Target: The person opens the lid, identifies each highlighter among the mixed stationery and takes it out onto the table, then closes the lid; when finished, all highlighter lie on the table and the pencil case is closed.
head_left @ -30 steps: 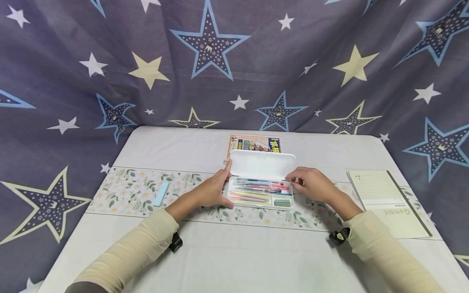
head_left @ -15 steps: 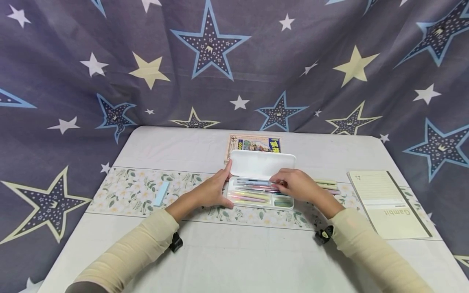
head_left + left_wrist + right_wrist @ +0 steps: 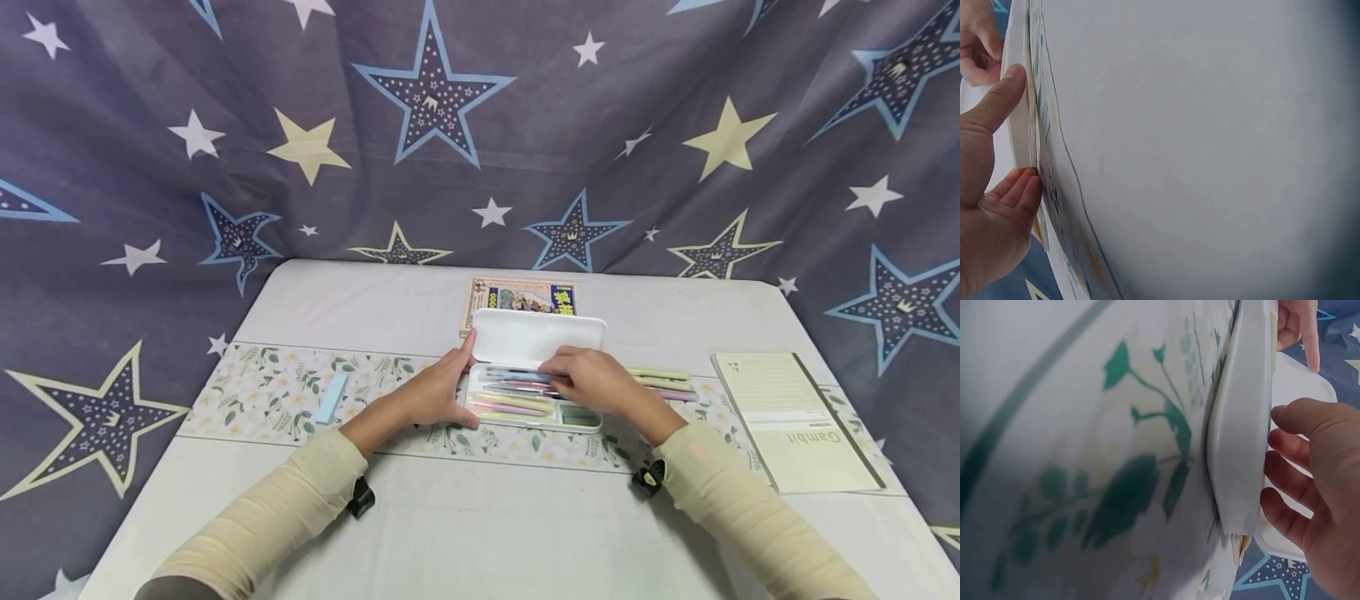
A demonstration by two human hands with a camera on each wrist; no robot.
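A white pencil case (image 3: 536,427) stands with its lid (image 3: 536,336) raised. Inside lie several pens (image 3: 517,387), yellow and pink highlighters (image 3: 510,407), and a greenish block (image 3: 579,416) in a small compartment. My left hand (image 3: 431,392) holds the case's left end, its thumb (image 3: 1007,94) along the front wall and its fingers at the end. My right hand (image 3: 592,379) reaches over the case's right part, fingers bent down among the pens. In the right wrist view the case wall (image 3: 1238,437) hides its fingertips, so whether they pinch a pen cannot be seen.
Several yellow and purple pens (image 3: 663,383) lie right of the case. Farther right is a cream notebook (image 3: 810,433). A light blue strip (image 3: 331,397) lies on the floral runner (image 3: 262,392) at left. A colourful book (image 3: 521,295) lies behind the lid.
My right hand has moved left from the case's right end to over the pens inside, uncovering the pens on the runner. The left hand keeps its place on the case.
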